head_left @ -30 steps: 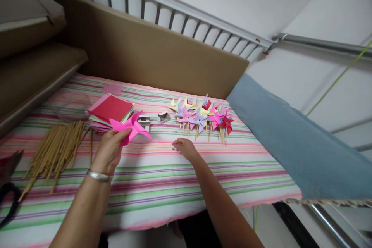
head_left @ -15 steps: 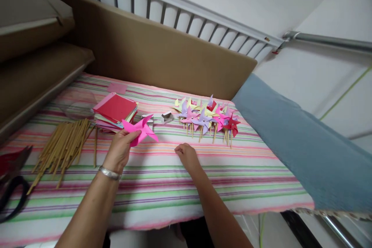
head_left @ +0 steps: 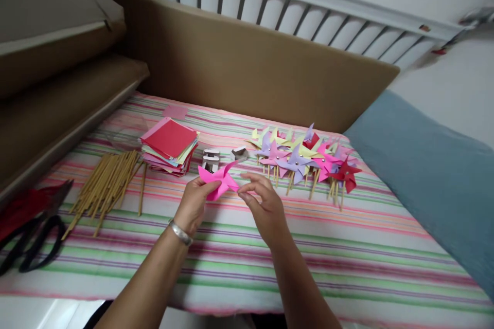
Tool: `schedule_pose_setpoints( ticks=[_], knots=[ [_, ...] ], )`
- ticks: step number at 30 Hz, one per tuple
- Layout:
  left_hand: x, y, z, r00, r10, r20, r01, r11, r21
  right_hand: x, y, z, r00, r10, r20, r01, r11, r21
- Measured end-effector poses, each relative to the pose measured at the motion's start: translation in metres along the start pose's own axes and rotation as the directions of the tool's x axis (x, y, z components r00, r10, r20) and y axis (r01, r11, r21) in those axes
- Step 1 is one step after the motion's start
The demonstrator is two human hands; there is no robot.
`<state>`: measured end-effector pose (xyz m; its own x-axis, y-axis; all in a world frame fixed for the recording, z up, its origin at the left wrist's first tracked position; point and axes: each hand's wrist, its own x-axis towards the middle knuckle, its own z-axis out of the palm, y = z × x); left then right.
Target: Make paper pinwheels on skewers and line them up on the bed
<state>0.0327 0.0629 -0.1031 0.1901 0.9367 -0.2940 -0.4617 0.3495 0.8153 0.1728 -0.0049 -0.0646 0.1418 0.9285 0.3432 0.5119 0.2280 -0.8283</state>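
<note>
Scissors (head_left: pixel 29 239): black-handled, flat on the striped cloth (head_left: pixel 347 252) at far left, partly over something red; blades point up and away.
Sticks (head_left: pixel 106 187): loose bundle of thin wooden sticks on the cloth, right of the scissors, fanned toward the near edge.
Paper stack (head_left: pixel 169 145): squares of coloured paper, red sheet on top, just right of the sticks' far ends.
Left hand (head_left: pixel 194 204): silver bracelet at wrist; thumb and fingers pinched together on the lower left part of the pink pinwheel.
Pink pinwheel (head_left: pixel 216 181): folded paper head, no stick visible on it; held just above the cloth, in front of the paper stack and between both hands.
Small metal pieces (head_left: pixel 211 158): two pale items on the cloth directly behind the pinwheel; kind not readable.
Right hand (head_left: pixel 264 205): fingertips drawn together close to the pinwheel's right vane; whether they touch the paper or hold something small, cannot tell.
Finished pinwheels (head_left: pixel 304 157): cluster on sticks, yellow, lilac, pink and red, lying on the cloth behind and right of the right hand, well apart from the held one.
Blue cloth (head_left: pixel 428 175): at far right, overlapping the striped cloth's edge.
</note>
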Motion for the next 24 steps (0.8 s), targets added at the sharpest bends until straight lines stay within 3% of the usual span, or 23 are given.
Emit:
schedule_pose_setpoints(
  ticks=[5, 10, 24],
  knots=[
    [-0.005, -0.016, 0.013, 0.998, 0.038, 0.053, -0.039, 0.999, 0.006, 0.002, 0.013, 0.005, 0.996, 0.08, -0.033, -0.08, 0.997, 0.01],
    [-0.01, -0.019, 0.019, 0.994, 0.06, 0.095, -0.062, 0.998, 0.013, 0.002, 0.015, 0.006, 0.996, 0.088, -0.028, -0.088, 0.996, 0.022],
    [-0.013, -0.011, 0.013, 0.986, 0.037, 0.165, -0.049, 0.996, 0.069, 0.002, 0.023, 0.012, 0.989, 0.143, -0.032, -0.141, 0.989, 0.051]
  ],
)
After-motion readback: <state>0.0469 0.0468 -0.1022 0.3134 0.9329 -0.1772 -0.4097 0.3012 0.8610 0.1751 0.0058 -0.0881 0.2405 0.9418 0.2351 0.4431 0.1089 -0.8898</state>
